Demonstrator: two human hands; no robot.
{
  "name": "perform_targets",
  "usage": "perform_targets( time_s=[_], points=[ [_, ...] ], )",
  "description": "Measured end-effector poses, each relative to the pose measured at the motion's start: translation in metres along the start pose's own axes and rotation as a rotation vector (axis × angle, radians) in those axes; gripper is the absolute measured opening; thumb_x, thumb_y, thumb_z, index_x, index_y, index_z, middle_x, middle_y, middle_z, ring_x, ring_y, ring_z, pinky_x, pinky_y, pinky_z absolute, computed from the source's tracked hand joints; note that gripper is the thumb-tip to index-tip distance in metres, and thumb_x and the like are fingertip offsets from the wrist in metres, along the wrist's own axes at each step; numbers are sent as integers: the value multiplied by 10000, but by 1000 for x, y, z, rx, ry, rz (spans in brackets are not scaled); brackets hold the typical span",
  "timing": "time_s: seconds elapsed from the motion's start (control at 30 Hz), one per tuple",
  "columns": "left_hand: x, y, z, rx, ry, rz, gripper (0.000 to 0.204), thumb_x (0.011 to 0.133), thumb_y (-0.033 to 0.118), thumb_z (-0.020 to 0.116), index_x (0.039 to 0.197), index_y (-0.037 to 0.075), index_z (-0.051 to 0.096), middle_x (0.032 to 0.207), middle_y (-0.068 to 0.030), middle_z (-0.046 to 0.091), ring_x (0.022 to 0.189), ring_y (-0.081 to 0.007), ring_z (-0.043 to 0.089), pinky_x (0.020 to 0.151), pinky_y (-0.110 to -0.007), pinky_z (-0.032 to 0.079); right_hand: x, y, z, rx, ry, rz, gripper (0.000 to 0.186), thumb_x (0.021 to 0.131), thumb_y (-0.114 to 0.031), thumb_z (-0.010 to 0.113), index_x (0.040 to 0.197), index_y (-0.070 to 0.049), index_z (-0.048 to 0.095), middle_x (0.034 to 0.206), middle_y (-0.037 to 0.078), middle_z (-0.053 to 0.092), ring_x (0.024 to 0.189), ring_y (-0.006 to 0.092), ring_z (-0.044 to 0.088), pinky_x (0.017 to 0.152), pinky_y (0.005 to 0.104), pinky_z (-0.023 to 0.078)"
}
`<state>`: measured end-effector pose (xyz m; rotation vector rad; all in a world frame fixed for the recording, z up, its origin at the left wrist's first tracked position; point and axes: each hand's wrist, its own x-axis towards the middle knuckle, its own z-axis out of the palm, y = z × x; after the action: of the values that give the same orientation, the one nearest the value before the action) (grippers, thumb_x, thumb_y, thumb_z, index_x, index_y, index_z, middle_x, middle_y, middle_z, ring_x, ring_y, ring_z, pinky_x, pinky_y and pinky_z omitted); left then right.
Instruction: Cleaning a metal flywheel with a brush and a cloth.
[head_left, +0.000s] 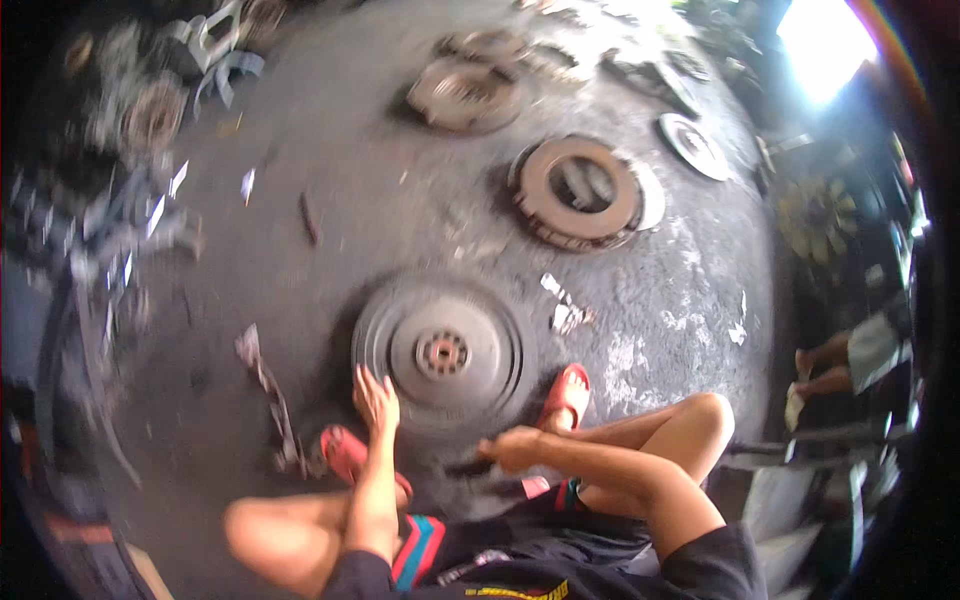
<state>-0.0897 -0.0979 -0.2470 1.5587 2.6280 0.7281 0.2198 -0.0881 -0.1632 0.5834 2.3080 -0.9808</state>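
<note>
A round grey metal flywheel (480,375) lies flat on the floor between my feet, with a rusty hub ringed by bolt holes at its middle. My left hand (376,402) is open, its fingers stretched out against the near left rim. Close to the near right edge, my right hand (514,449) is closed in a fist. Something dark and blurred shows beside its fingers, too smeared to name. Past the flywheel, a rusty ring-shaped clutch pressure plate (540,185) rests on a paler disc.
Farther back lie another rusty round plate (465,95) and a thin pale disc (693,147). A twisted rag-like strip (270,390) is left of my red sandal (345,452). Metal parts crowd the left; a person's legs (830,355) and a fan wheel (817,218) appear at right.
</note>
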Motion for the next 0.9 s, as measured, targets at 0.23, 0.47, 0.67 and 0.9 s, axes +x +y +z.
perform_targets(
  time_s=[0.23,0.47,0.67,0.9],
  points=[
    [-19,27,42,-100,48,-201,482,961,144,483,1423,41,393,1506,-137,374,1385,-323,357,1069,-489,338,-67,56,-15,-178,582,83,464,791,-253,670,1171,-7,565,1010,261,605,881,373,669,659,501,509],
    [-35,10,46,-219,160,-331,472,922,7,479,1389,52,434,1455,-136,433,1327,-325,424,1069,-474,337,6,-5,31,538,550,221,583,879,-99,632,1424,-119,423,935,251,627,781,405,647,686,471,504],
    [-39,3,59,-299,315,-529,397,926,-22,451,1317,39,476,1315,-189,505,1244,-371,469,1036,-470,366,84,-47,30,334,612,187,656,873,-16,591,1484,-122,375,788,217,563,701,392,596,678,466,492],
    [-35,4,63,-286,210,-596,401,896,-24,469,1291,42,470,1278,-177,502,1220,-374,467,997,-488,385,225,-33,-77,210,1073,225,622,889,-37,527,1482,-37,337,939,326,644,780,452,641,728,504,505]
  ],
)
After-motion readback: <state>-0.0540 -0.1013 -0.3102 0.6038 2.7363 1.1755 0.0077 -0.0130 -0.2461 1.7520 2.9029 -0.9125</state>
